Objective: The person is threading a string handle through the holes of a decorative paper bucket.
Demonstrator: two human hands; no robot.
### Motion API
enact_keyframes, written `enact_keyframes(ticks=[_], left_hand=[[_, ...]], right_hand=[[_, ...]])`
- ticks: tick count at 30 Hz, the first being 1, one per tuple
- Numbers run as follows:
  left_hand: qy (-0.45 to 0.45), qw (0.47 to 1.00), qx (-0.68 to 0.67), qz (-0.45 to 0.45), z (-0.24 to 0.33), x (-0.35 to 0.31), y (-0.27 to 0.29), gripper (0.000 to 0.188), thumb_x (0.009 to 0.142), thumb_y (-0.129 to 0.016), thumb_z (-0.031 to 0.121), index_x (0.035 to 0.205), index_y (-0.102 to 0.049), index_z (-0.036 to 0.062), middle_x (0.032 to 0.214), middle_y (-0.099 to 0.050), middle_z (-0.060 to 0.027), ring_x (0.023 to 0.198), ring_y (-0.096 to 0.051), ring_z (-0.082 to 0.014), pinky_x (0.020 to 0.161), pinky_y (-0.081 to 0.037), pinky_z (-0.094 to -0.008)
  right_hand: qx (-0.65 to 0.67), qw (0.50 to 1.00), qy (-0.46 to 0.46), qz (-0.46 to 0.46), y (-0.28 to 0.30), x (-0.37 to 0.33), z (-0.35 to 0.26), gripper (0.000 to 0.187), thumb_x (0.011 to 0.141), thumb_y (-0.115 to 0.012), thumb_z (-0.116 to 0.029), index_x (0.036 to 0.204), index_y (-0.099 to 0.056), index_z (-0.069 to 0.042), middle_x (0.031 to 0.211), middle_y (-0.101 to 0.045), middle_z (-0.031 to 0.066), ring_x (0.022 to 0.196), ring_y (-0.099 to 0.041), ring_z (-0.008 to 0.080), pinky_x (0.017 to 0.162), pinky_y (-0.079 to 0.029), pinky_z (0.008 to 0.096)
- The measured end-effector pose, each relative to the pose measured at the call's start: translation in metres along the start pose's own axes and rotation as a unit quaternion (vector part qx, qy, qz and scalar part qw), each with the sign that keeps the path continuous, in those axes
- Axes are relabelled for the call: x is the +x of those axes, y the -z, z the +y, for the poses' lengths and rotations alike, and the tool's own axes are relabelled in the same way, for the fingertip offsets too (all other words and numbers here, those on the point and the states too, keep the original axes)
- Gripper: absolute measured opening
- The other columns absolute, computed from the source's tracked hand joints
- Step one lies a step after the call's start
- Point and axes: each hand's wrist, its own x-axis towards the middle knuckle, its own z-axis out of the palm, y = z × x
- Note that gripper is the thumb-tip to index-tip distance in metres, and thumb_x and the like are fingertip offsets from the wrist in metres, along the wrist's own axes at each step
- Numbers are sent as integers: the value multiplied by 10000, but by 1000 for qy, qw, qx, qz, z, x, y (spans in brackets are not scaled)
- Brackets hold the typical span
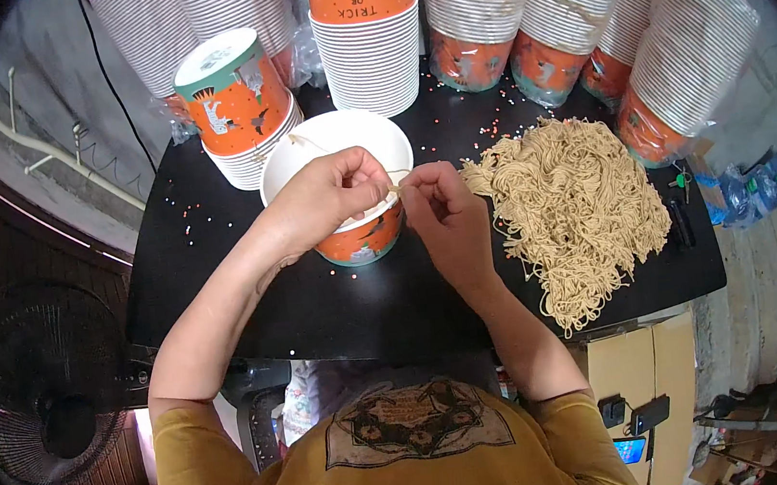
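A round paper bucket (340, 245), white inside with an orange printed outside and a green base, stands upright on the black table. Over its near right rim, my left hand (329, 192) has thumb and forefinger pinched on the end of a tan cord (394, 187). Facing it from just outside that rim, my right hand (449, 220) also pinches the cord, its fingers curled. Another bit of cord shows at the bucket's far left inner wall. The exact point where the cord meets the rim is mostly hidden by my fingers.
A heap of tan cords (578, 205) lies right of my right hand. Behind the bucket rise nested bucket stacks (371, 60), several wrapped in clear plastic. An upside-down bucket stack (240, 101) stands at far left. Small beads dot the black table (219, 283). A fan (48, 391) stands left.
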Motion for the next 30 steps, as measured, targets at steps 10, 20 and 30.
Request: enact_keyframes(ticks=[10, 20, 30], left_hand=[[-19, 1000, 1, -1, 1, 2, -3, 63, 894, -569, 38, 957, -572, 36, 865, -560, 41, 825, -518, -36, 798, -440, -202], [-55, 998, 26, 24, -7, 4, -5, 100, 888, -607, 80, 955, -566, 18, 764, -514, 49, 704, -469, -37, 677, -428, -206], [-46, 987, 140, 60, 2, 0, -8, 164, 909, -608, 154, 949, -619, -5, 743, -565, -2, 711, -520, -80, 692, -459, -253]], right_hand=[[72, 996, -46, -10, 0, 0, 1, 70, 952, -593, -110, 976, -580, -46, 640, -603, 0, 580, -543, 27, 514, -425, 221], [99, 991, -86, -20, 1, 1, -9, 75, 964, -579, -117, 979, -574, -44, 628, -592, -4, 555, -541, 34, 496, -429, 214], [113, 987, -108, -33, 2, 0, -3, 111, 966, -592, -134, 988, -564, -29, 656, -605, -6, 587, -543, 32, 520, -435, 211]])
